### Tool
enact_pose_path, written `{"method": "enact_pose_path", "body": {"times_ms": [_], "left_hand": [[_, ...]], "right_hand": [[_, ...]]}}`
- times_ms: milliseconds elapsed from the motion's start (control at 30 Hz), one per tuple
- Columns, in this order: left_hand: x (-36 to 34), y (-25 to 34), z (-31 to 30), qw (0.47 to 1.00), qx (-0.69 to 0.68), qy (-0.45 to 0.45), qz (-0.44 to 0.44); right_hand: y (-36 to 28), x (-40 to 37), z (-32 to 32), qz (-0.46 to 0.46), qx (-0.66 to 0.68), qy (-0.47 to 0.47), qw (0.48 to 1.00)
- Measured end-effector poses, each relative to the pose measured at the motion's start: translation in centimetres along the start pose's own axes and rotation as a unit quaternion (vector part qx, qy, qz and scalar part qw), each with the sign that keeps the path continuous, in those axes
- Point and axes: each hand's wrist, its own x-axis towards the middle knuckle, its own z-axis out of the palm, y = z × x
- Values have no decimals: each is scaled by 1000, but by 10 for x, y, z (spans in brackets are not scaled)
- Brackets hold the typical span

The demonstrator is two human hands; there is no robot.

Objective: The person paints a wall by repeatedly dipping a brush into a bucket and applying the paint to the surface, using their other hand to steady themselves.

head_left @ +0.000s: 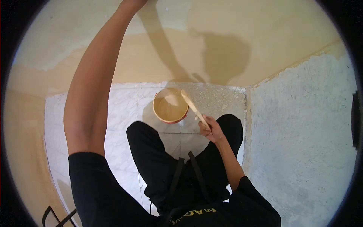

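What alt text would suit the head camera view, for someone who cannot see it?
The wearer's right hand holds a pale, stick-like tool beside an open bucket, yellowish inside, on a tiled floor between bent knees and a yellowish wall. The left arm stretches forward, the left hand mostly cut off at the top edge.

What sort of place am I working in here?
Likely a room under renovation: a tan wall meets a patchy grey-white wall along a ragged line, and a bucket with something tan inside stands on the marbled tile floor.
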Motion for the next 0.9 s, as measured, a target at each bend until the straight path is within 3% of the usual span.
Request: {"method": "enact_pose_path", "body": {"times_ms": [67, 133, 200, 233, 333, 400, 433, 500, 533, 600, 633, 700, 800, 867, 900], "left_hand": [[-20, -15, 0, 1000, 6, -3, 25], [-11, -17, 8, 996, -25, 60, 53], [-9, -8, 2, 997, -49, 60, 23], [-10, -7, 0, 998, -48, 36, 5], [-4, -3, -6, 998, -60, 26, 1], [-5, -2, -14, 997, -71, 1, -11], [-3, -3, -17, 996, -80, -16, -24], [-4, -7, -27, 994, -91, -60, -18], [1, -7, -30, 991, -107, -84, -14], [15, -1, -48, 982, -123, -145, -19], [22, 3, -62, 971, -141, -190, -26], [17, 8, -93, 919, -237, -307, -76], [-26, 25, -185, 842, -250, -451, -158], [-65, 40, -279, 834, -216, -475, -180], [-73, 46, -335, 743, -230, -559, -287]], "right_hand": [[6, -2, -7, 9, -29, 48, 998], [16, -1, -23, 7, -36, -29, 999], [-8, -6, 2, 26, -22, -72, 997], [-26, -14, 25, 35, -26, -35, 998], [-80, -16, 66, -31, 13, -78, 996], [-104, -28, 87, -117, -121, 39, 985], [-118, -35, 105, -106, -113, 39, 987], [-146, -55, 152, -268, -334, 150, 891], [-164, -65, 182, -257, -326, 151, 897], [-197, -86, 244, -357, -519, 244, 737], [-208, -89, 268, -340, -511, 246, 750], [-232, -84, 318, -478, -514, 288, 652], [-268, -87, 379, -471, -457, 305, 690], [-294, -78, 404, -495, -441, 314, 679], [-304, -72, 412, -520, -433, 319, 664]]}}
